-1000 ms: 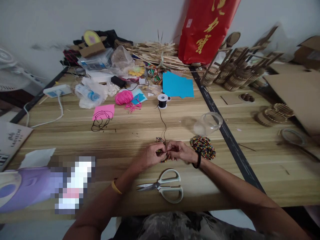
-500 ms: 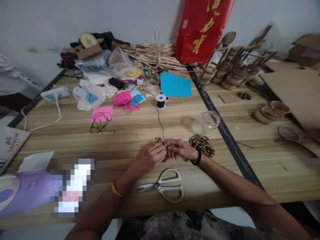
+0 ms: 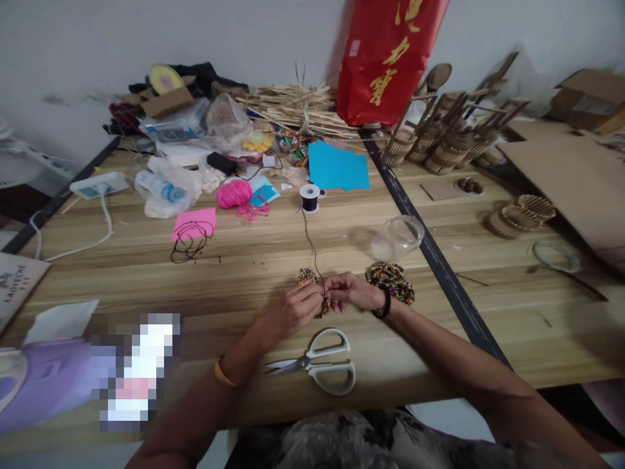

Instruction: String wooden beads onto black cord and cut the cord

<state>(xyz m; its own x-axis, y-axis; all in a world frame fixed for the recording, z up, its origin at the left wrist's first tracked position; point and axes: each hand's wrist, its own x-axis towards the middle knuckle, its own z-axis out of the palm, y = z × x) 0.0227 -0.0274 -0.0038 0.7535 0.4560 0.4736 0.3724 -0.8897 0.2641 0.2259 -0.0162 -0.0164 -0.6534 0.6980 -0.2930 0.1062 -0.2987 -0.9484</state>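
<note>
My left hand (image 3: pixel 299 306) is closed on a strand of small multicoloured beads (image 3: pixel 308 276), part of which shows beyond the knuckles and below the fingers. Close beside it, the fingers of my right hand (image 3: pixel 352 291) pinch together at a thin black cord (image 3: pixel 312 246). That cord runs up the table to a white spool wound with black cord (image 3: pixel 310 199). The exact spot where cord and beads meet is hidden by my fingertips. A coiled heap of similar bead strands (image 3: pixel 390 283) lies right of my right wrist. White-handled scissors (image 3: pixel 317 361) rest, blades parted, nearer to me.
A clear round container (image 3: pixel 404 232) stands beyond the bead heap. Left lie a pink paper with loops of black cord (image 3: pixel 193 227) and pink yarn (image 3: pixel 234 194). Blue sheets (image 3: pixel 338 166) lie at the back, slatted baskets (image 3: pixel 442 146) at the right. A dark strip (image 3: pixel 430 260) crosses the table.
The whole view has shifted slightly, so things appear a little further left. Both hands keep nearly the same pose at the beads and cord.
</note>
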